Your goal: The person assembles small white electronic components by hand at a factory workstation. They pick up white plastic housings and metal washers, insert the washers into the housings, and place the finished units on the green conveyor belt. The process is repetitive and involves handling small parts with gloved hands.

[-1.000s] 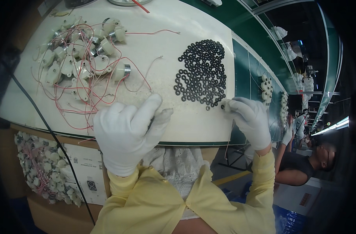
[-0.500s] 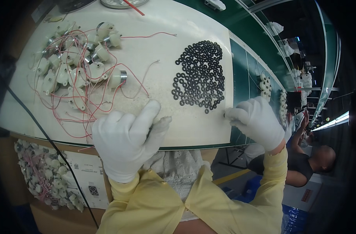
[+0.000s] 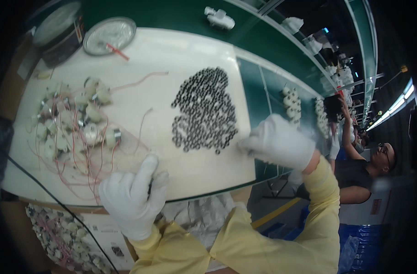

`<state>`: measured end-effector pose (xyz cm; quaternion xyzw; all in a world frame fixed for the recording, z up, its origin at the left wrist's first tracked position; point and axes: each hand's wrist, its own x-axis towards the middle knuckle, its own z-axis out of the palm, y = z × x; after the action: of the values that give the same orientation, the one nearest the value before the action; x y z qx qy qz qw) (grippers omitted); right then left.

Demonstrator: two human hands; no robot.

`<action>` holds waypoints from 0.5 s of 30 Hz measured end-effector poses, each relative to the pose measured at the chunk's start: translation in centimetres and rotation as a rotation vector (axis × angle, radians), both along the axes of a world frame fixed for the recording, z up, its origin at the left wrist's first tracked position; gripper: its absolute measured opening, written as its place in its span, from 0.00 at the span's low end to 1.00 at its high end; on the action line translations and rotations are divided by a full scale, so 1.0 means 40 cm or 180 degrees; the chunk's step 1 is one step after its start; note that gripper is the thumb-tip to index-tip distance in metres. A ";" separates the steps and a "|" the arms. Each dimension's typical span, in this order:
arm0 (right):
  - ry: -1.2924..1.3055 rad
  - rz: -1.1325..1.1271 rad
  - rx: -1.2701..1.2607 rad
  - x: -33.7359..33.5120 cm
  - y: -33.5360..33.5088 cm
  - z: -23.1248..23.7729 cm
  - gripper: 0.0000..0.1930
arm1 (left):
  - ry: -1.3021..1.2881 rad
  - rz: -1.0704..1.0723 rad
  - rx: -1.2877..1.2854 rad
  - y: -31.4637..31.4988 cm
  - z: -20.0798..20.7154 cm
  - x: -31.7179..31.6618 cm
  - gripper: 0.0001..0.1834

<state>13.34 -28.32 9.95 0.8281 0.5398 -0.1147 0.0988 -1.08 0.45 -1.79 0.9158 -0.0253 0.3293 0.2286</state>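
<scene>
White gloves cover both my hands. My left hand (image 3: pixel 133 201) is at the table's near edge, below a heap of white plastic motor units (image 3: pixel 76 121) with red wires. Its fingers are curled, the index reaching forward. Something small and dark shows between thumb and fingers, too little visible to name. My right hand (image 3: pixel 281 141) is over the right edge of the white tabletop (image 3: pixel 208 171), its fingertips pinched together beside a spread of small black rings (image 3: pixel 204 109). Motion blurs these fingertips, and what they hold, if anything, cannot be made out.
A round tin lid (image 3: pixel 109 36) with a red strip and a dark bucket (image 3: pixel 60 34) stand at the back left. White parts line the green bench (image 3: pixel 293 105). More wired units fill a box (image 3: pixel 64 235) below left. A co-worker (image 3: pixel 359 169) is at the right.
The view has shifted, so the table and its contents appear further left and lower. My hands keep much the same poses, the right now nearer the black rings.
</scene>
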 end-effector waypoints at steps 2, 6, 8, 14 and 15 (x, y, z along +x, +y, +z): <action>-0.0039 -0.0028 0.0140 -0.007 -0.007 0.000 0.13 | 0.0002 -0.0011 -0.0058 -0.007 0.009 -0.003 0.14; -0.0290 -0.0328 0.0077 -0.006 -0.057 -0.006 0.08 | -0.0071 0.0015 -0.0167 -0.010 0.019 0.005 0.11; -0.0857 -0.0396 0.0062 0.011 -0.108 -0.017 0.09 | -0.0059 -0.0030 -0.0210 -0.015 0.020 0.009 0.09; -0.1468 -0.0723 0.0088 -0.092 -0.195 -0.063 0.18 | -0.0252 0.0031 -0.0079 -0.014 0.006 0.018 0.10; -0.1046 -0.1012 -0.0002 -0.121 -0.196 -0.056 0.18 | -0.0276 0.0064 -0.0100 -0.015 0.005 0.018 0.10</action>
<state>8.50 -36.18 7.70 0.9102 0.3791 0.0074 0.1664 -0.37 -0.16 -1.60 0.8972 -0.0208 0.3713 0.2383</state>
